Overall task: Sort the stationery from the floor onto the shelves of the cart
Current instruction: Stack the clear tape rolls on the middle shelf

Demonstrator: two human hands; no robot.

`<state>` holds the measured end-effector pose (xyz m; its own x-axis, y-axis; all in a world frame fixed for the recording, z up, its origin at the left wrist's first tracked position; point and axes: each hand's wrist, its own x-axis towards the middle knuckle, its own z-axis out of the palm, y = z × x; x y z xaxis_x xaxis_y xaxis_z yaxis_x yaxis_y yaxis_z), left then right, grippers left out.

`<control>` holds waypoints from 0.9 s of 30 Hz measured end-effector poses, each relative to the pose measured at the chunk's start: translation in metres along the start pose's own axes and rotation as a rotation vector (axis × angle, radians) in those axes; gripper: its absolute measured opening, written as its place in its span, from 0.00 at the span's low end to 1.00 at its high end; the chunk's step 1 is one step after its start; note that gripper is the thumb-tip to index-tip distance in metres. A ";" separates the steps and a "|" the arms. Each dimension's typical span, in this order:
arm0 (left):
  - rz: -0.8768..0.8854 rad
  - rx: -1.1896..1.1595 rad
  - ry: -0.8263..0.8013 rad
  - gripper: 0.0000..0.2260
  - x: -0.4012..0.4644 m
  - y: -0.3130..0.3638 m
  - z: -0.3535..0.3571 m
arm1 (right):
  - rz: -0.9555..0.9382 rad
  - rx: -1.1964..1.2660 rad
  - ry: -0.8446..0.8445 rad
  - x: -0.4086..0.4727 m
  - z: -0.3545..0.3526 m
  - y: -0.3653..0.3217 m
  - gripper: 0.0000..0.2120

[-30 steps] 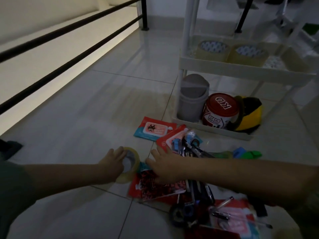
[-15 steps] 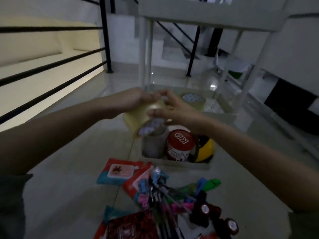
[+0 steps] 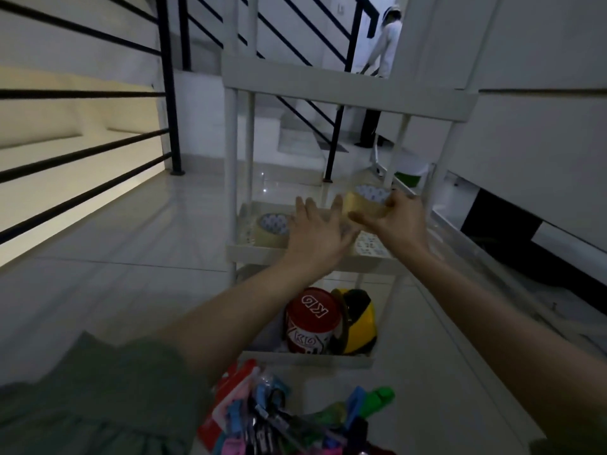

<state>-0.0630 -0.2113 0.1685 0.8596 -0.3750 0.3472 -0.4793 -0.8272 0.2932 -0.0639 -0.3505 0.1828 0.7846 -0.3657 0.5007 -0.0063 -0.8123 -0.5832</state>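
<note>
Though dim, R hand [image 3: 399,218] grips tape roll [image 3: 364,201] over cart [image 3: 345,93] mid shelf; L hand [image 3: 315,233] spread, hiding shelf contents.

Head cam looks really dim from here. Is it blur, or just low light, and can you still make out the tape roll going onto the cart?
Head view: mostly low light, brightest at the lit wall on the left; wide-angle bending of the cart posts; slight motion softness on the left hand. The tape roll in the right hand stays legible over the middle shelf.
</note>
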 end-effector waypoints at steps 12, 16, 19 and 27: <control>-0.038 0.118 -0.196 0.28 0.010 -0.054 0.031 | 0.126 -0.652 -0.349 0.024 0.036 0.026 0.23; -0.032 0.265 -0.166 0.30 0.005 -0.051 0.037 | 0.113 -0.730 -0.530 0.024 0.033 0.014 0.26; -0.023 0.337 -0.156 0.32 0.003 -0.052 0.044 | 0.070 -0.752 -0.604 0.025 0.023 0.006 0.25; -0.026 0.277 -0.119 0.31 0.003 -0.054 0.050 | -0.065 -0.613 -0.429 0.009 0.020 0.022 0.18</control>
<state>-0.0258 -0.1888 0.1096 0.8935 -0.3850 0.2311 -0.4044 -0.9137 0.0411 -0.0444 -0.3625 0.1615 0.9671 -0.2012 0.1558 -0.1978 -0.9795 -0.0372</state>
